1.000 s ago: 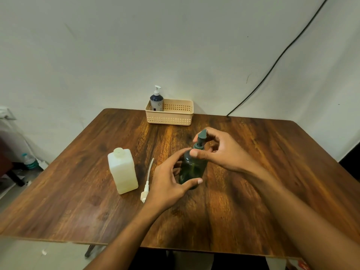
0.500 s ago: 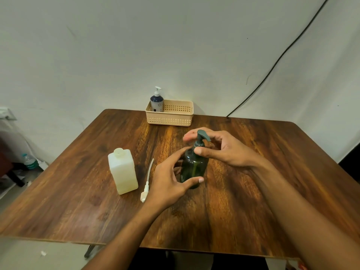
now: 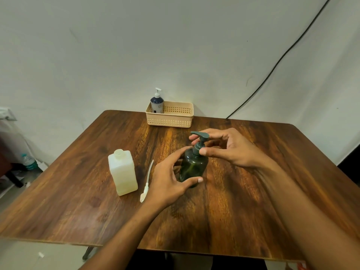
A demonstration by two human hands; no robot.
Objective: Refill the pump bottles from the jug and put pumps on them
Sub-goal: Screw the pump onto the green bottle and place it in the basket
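Note:
A dark green pump bottle [image 3: 192,167] stands upright mid-table. My left hand [image 3: 168,180] wraps its body from the left. A dark green pump [image 3: 200,142] sits in the bottle's neck, nozzle pointing right. My right hand [image 3: 226,148] pinches the pump's collar with thumb and fingers. The white rectangular jug [image 3: 123,173] stands left of the bottle with its cap on. A loose white pump with its long tube [image 3: 146,184] lies flat on the table between jug and bottle. A navy bottle with a white pump [image 3: 157,102] stands in the left end of a beige basket [image 3: 175,117].
The wooden table [image 3: 243,201] reaches the back wall, where the basket sits. A black cable [image 3: 276,63] runs down the wall at the right. A small water bottle [image 3: 29,161] stands on the floor at the left.
My right hand has turned the green pump on the neck; its nozzle swung round from pointing away to pointing right. My left hand kept its hold on the bottle.

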